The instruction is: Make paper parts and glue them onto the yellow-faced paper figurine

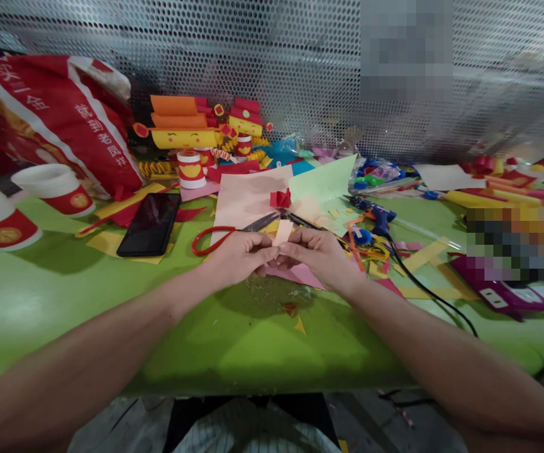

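A small pale peach strip of paper (282, 233) is pinched between my two hands over the table's middle. My left hand (243, 253) grips its lower left side with thumb and fingers. From the other side, my right hand (316, 251) has thumb and forefinger closed on the same strip. Red-handled scissors (215, 236) lie just beyond my left hand, their blades pointing right. A folded red paper piece (280, 199) rests on pale sheets behind the strip. Beneath my hands shows some pink paper (300, 275).
A black phone (149, 224) and paper cups (57, 189) stand left, before a red bag (59, 119). Paper figures (184, 129) are at the back. On the right lie a blue glue gun (375, 214) with a cord, paper scraps and a purple power strip (500, 286).
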`<state>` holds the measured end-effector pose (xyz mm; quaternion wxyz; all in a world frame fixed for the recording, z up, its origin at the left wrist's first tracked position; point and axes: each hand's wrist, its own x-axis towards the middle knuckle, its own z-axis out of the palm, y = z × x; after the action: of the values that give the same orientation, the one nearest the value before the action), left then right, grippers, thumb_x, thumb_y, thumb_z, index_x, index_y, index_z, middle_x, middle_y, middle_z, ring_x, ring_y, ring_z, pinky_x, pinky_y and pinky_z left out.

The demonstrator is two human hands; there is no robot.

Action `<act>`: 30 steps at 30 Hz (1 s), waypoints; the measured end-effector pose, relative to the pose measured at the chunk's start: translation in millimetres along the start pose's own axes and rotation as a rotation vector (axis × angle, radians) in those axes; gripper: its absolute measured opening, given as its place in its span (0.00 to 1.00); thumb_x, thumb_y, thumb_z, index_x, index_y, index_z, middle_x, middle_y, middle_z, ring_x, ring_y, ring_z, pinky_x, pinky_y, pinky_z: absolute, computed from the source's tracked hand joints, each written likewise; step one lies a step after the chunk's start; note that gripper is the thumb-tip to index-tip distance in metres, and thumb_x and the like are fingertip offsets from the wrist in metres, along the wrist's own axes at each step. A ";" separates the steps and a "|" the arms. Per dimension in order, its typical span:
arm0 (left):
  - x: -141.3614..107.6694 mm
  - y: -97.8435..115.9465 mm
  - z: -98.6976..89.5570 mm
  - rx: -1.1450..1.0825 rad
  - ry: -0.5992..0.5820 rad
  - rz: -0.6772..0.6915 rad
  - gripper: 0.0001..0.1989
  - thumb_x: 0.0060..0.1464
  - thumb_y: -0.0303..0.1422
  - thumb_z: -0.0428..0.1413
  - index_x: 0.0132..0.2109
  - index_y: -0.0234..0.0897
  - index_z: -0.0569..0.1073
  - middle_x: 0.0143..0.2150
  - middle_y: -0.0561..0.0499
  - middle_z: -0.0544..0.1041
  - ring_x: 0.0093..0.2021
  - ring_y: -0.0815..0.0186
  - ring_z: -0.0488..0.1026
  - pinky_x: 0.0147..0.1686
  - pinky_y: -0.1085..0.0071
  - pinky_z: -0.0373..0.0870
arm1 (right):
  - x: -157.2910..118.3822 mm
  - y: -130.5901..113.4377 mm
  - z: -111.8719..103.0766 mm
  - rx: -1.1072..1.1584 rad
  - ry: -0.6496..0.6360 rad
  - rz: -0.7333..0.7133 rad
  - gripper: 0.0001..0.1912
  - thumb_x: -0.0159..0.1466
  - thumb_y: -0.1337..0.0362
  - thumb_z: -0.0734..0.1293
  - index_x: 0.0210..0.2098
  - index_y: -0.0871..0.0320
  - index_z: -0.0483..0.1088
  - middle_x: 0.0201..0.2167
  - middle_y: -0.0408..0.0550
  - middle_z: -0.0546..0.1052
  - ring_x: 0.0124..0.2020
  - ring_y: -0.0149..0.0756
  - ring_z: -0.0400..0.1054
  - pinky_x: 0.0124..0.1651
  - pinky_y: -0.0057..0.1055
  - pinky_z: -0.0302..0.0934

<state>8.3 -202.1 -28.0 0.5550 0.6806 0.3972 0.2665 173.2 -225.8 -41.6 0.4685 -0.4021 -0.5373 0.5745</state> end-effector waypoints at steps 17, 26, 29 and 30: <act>-2.9 3.7 -1.1 -0.070 -0.032 -0.024 0.09 0.50 0.32 0.56 0.24 0.33 0.71 0.19 0.54 0.73 0.17 0.74 0.69 0.19 0.80 0.65 | -3.4 3.5 -3.8 -0.232 0.094 -0.301 0.11 0.53 0.56 0.71 0.30 0.55 0.71 0.27 0.43 0.75 0.27 0.30 0.70 0.32 0.32 0.70; -2.2 4.2 0.2 -0.189 0.019 -0.081 0.06 0.49 0.28 0.54 0.25 0.34 0.70 0.19 0.53 0.74 0.17 0.73 0.69 0.19 0.77 0.65 | -3.7 0.3 -11.5 -0.707 0.094 -0.661 0.08 0.58 0.66 0.65 0.32 0.50 0.77 0.33 0.46 0.80 0.39 0.37 0.73 0.42 0.37 0.70; -2.5 3.7 0.1 -0.221 0.001 -0.076 0.05 0.48 0.28 0.54 0.26 0.34 0.71 0.20 0.52 0.75 0.17 0.72 0.69 0.19 0.77 0.65 | -4.1 -1.4 -12.3 -0.738 0.083 -0.694 0.09 0.58 0.67 0.65 0.32 0.50 0.77 0.32 0.46 0.80 0.38 0.36 0.74 0.41 0.36 0.70; -2.6 3.5 0.0 -0.230 -0.006 -0.071 0.04 0.48 0.28 0.54 0.27 0.33 0.71 0.20 0.52 0.75 0.17 0.72 0.69 0.19 0.76 0.66 | -4.2 -2.3 -12.6 -0.747 0.075 -0.705 0.09 0.58 0.68 0.65 0.32 0.50 0.77 0.32 0.45 0.81 0.38 0.36 0.74 0.41 0.36 0.71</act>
<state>7.8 -204.5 -24.5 0.6396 0.5988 0.3863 0.2884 186.7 -226.9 -40.7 0.4768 -0.3569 -0.7917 0.1357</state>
